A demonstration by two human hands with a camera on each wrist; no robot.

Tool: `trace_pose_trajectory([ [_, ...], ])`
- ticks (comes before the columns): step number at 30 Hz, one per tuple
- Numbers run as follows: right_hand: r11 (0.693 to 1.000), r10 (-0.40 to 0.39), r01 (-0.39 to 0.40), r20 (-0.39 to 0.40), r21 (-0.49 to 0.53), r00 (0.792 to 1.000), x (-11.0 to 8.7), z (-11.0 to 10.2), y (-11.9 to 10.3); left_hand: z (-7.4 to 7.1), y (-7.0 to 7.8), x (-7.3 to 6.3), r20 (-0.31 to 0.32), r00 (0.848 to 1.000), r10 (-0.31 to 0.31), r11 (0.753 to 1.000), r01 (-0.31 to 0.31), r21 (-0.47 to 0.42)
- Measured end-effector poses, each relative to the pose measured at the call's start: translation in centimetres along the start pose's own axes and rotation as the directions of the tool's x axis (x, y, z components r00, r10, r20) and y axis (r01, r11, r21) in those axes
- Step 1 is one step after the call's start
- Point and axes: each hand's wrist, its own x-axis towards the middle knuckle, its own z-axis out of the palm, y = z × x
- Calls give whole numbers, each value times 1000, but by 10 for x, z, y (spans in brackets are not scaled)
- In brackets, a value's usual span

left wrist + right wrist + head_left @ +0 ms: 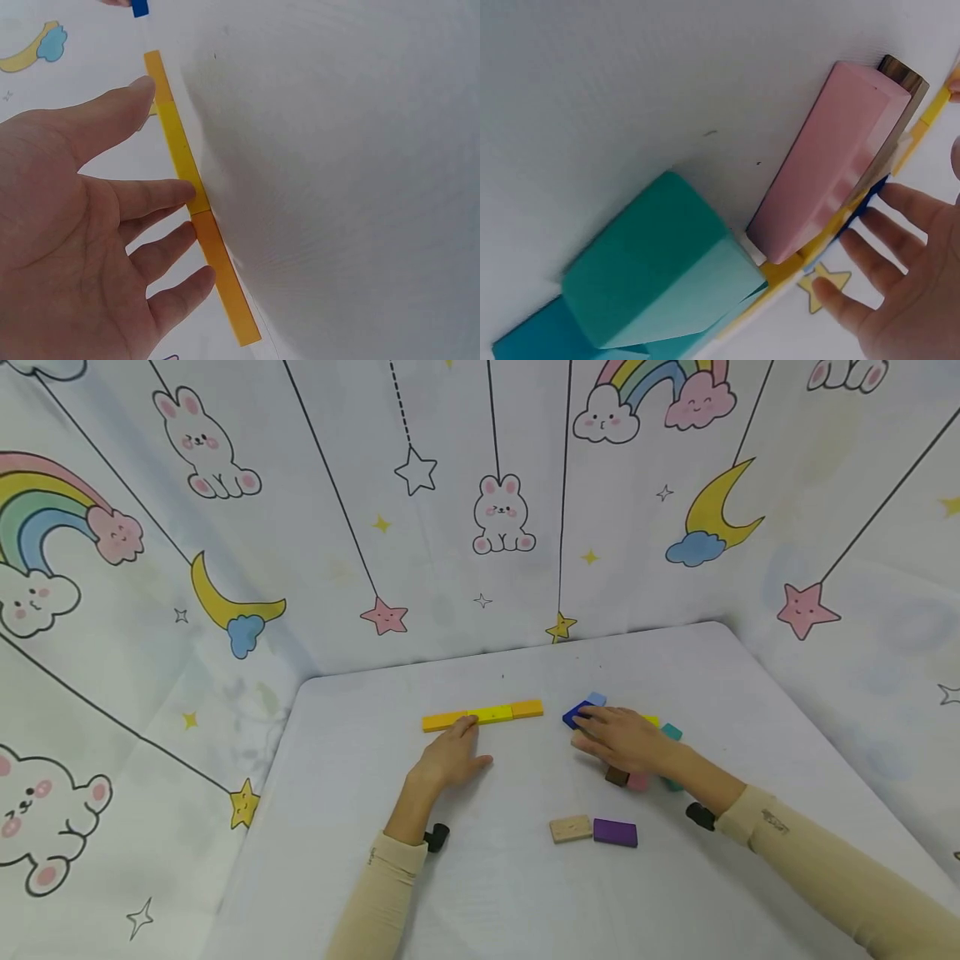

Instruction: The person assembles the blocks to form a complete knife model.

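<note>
Head: hands [450, 758] [628, 739] touch blocks [495, 715] [572, 717] (yellow, dark blue).

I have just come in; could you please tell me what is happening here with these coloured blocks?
A person's left hand touches a row of three blocks, orange, yellow and orange, laid end to end. The right hand is over a loose group of blocks, its fingers extended at a dark blue block. A pink block and a teal block are also in that group. Nearer the person, a pale wooden block and a purple block lie side by side.
</note>
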Motion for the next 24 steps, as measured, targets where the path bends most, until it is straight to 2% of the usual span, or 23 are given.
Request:
trace_pose_trajectory([
  [10, 999, 19, -17, 45, -37, 999, 11, 2, 2, -8, 9, -9, -16, 1000, 6, 1000, -6, 4],
  [16, 999, 44, -43, 41, -22, 998, 18, 5, -1, -7, 9, -9, -23, 1000, 11, 1000, -11, 13],
  [24, 997, 76, -73, 98, -39, 992, 26, 2, -8, -6, 8, -7, -15, 1000, 7, 1000, -6, 7],
])
